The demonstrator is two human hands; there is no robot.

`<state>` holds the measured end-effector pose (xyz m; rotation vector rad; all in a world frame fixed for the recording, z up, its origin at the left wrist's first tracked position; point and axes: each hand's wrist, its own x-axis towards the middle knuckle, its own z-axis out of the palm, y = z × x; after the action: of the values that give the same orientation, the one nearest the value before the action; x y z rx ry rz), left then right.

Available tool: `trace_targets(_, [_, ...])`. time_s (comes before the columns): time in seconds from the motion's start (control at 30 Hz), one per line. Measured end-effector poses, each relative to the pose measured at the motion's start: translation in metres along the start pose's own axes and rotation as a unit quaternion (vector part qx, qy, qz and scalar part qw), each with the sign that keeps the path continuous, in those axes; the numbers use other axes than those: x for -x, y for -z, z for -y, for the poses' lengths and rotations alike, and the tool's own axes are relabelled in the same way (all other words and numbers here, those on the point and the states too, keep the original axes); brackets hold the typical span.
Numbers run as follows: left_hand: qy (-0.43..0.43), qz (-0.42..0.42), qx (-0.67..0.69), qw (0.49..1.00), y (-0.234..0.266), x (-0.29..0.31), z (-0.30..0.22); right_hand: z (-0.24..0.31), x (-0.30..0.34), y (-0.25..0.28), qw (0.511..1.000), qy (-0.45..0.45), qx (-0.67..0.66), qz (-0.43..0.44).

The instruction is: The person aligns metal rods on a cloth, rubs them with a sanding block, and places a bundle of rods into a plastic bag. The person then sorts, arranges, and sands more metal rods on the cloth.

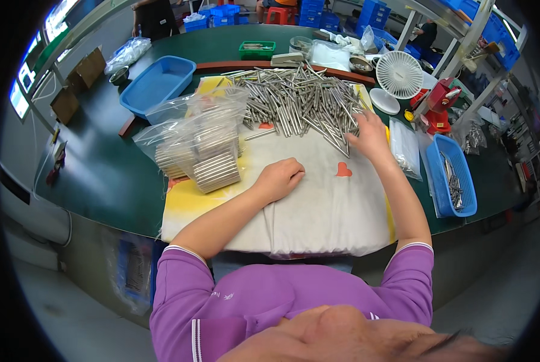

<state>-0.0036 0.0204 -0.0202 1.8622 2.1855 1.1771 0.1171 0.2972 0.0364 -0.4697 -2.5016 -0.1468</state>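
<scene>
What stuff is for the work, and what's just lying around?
Probably for the work:
slim silvery metal rods by the right hand
clear plastic bags packed with rods
cream-and-yellow fabric cloth under the left hand

Probably just around:
round white plastic fan
red plastic stool

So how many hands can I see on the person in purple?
2. The left hand rests curled on the cloth; the right hand is at the right edge of the metal rods. Neither is hidden, though some fingers are.

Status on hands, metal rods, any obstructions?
Right hand at right edge of rod pile. Left hand curled on cloth. Bagged rods left, away from right hand.
</scene>
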Motion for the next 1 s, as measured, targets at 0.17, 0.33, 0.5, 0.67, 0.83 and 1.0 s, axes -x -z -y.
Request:
trace_targets(0.17, [-0.015, 0.008, -0.009, 1.0, 0.001, 0.0, 0.004, 0.137, -0.08, -0.038, 0.976, 0.024, -0.182, 0.121])
trace_targets(0.33, [-0.018, 0.029, -0.017, 0.999, 0.003, -0.002, 0.001, 0.224, -0.163, -0.099, 0.975, -0.006, -0.06, 0.215])
trace_targets(0.5, [0.024, 0.058, 0.042, 0.997, 0.007, 0.002, 0.002, 0.232, -0.2, -0.125, 0.941, -0.039, -0.016, 0.337])
trace_targets(0.67, [0.026, 0.047, 0.066, 0.996, 0.008, 0.004, 0.003, 0.228, -0.208, -0.13, 0.909, -0.065, -0.023, 0.412])
trace_targets(0.83, [0.048, 0.064, 0.085, 0.993, 0.013, 0.002, 0.003, 0.216, -0.205, -0.135, 0.917, -0.05, -0.038, 0.393])
trace_targets(1.0, [0.052, 0.066, 0.108, 0.991, 0.011, 0.001, 0.005, 0.206, -0.187, -0.13, 0.925, -0.08, -0.076, 0.364])
